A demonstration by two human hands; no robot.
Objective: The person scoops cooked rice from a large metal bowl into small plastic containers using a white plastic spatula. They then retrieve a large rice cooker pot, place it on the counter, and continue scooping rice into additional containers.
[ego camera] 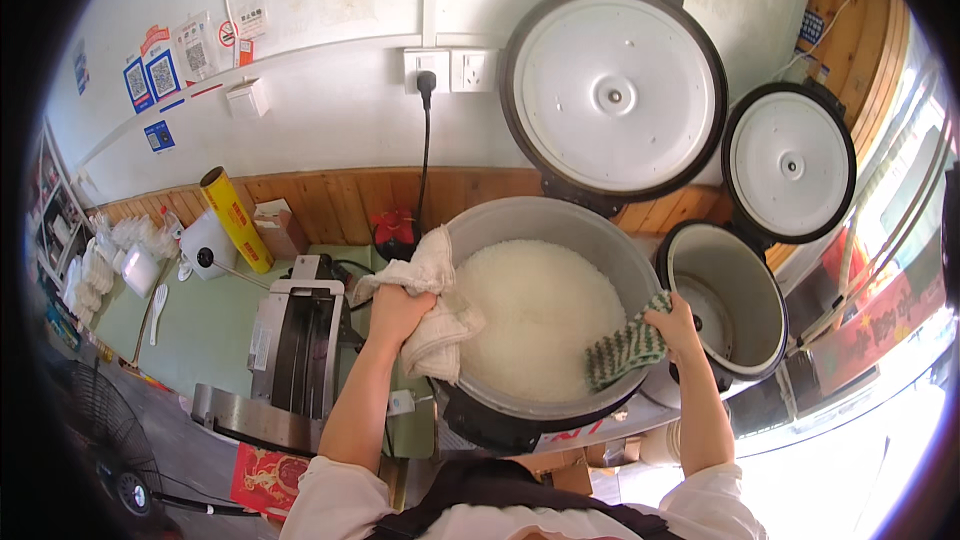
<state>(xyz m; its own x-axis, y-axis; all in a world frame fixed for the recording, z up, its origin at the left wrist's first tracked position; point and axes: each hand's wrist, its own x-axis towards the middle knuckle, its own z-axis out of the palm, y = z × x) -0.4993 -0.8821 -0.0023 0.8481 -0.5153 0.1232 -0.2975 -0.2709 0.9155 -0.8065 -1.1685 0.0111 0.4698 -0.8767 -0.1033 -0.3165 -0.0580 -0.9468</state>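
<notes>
In front of me a wide metal inner pot (480, 229) sits in a large dark-based rice cooker (491, 420). White rice (536, 307) fills much of it. My left hand (401, 309) grips a cream cloth (442, 345) at the pot's left rim. At the right rim my right hand (675, 324) holds a green-and-brown striped cloth (626, 351), whose loose end hangs inside the pot over the rice. The cooker's big round lid (585, 105) stands raised behind, its metal underside towards me. Both cloths hide the rim beneath my hands.
Right of the pot stands a smaller cooker (724, 300), its lid (789, 163) raised. A metal sealing machine (296, 349) with a lever is at left on the green table (199, 322). A black cord (426, 157) runs to the wall socket (426, 71). A fan (112, 435) stands lower left.
</notes>
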